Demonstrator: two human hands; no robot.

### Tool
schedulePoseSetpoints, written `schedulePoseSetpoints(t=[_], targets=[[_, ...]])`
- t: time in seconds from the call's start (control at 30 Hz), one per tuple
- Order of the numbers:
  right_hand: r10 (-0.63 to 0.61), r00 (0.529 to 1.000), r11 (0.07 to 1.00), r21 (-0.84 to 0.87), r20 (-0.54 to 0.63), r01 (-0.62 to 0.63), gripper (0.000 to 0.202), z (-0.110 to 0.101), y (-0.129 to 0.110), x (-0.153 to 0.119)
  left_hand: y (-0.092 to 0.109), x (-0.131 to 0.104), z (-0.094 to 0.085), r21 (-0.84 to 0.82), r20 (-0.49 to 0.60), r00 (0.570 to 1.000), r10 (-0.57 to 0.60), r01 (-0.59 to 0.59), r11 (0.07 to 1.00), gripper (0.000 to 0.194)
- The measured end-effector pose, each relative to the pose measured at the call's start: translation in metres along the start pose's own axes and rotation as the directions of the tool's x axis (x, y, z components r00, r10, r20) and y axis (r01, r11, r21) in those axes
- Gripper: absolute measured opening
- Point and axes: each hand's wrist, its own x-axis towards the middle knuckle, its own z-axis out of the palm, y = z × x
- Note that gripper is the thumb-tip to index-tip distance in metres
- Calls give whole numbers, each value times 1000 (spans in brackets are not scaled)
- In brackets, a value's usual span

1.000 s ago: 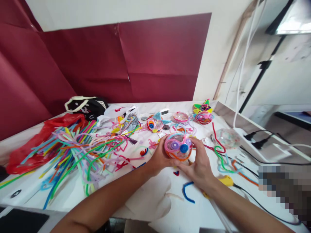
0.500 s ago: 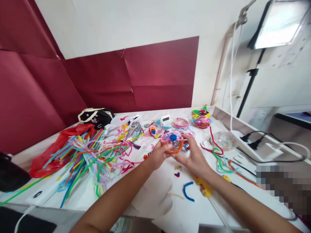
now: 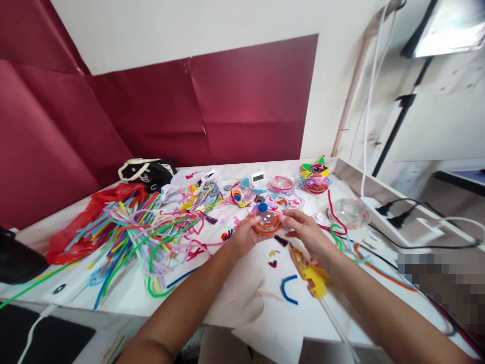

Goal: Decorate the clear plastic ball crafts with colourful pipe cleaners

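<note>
Between my two hands, above the middle of the table, is a clear plastic ball (image 3: 268,219) trimmed with pink and orange pipe cleaners and a blue coiled disc. My left hand (image 3: 244,236) grips its left side, the thumb on the front. My right hand (image 3: 303,228) has its fingertips on the right side of the ball. Below my right hand lies a yellow glue gun (image 3: 317,287). Nearby on the table are a bent blue pipe cleaner (image 3: 284,291) and a small red-and-blue heart shape (image 3: 273,264).
A large heap of coloured pipe cleaners (image 3: 129,227) spreads across the left, beside a red plastic bag (image 3: 76,232). Finished-looking decorated balls (image 3: 316,183) stand at the back. A clear bag (image 3: 352,213) and a power strip (image 3: 373,207) with cables lie right.
The view has shifted slightly. The ball has tilted, its blue disc turning up and to the left. My right hand's fingers have moved lower along the ball's right side, and more of the glue gun shows.
</note>
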Motion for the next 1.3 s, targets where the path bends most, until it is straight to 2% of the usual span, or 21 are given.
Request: schedulePoseSetpoints(t=[0.37, 0.73, 0.87, 1.13, 1.3], targets=[[2, 997, 1000, 1, -75, -2, 53, 11, 16, 5, -5, 0, -10, -23, 1, 999, -47, 47, 999, 36], [-52, 990, 998, -36, -130, 47, 59, 15, 27, 4, -8, -1, -12, 52, 50, 998, 28, -31, 998, 41], [-69, 991, 997, -34, -117, 65, 61, 15, 30, 2, -8, -2, -11, 91, 57, 997, 47, -52, 994, 37], [-59, 994, 994, -95, -91, 50, 65, 14, 33, -1, -8, -4, -8, 116, 38, 997, 66, -70, 991, 44], [-106, 993, 986, -137, -58, 97, 63, 13, 33, -3, -11, -7, -5, 108, 14, 996, 87, -88, 990, 42]])
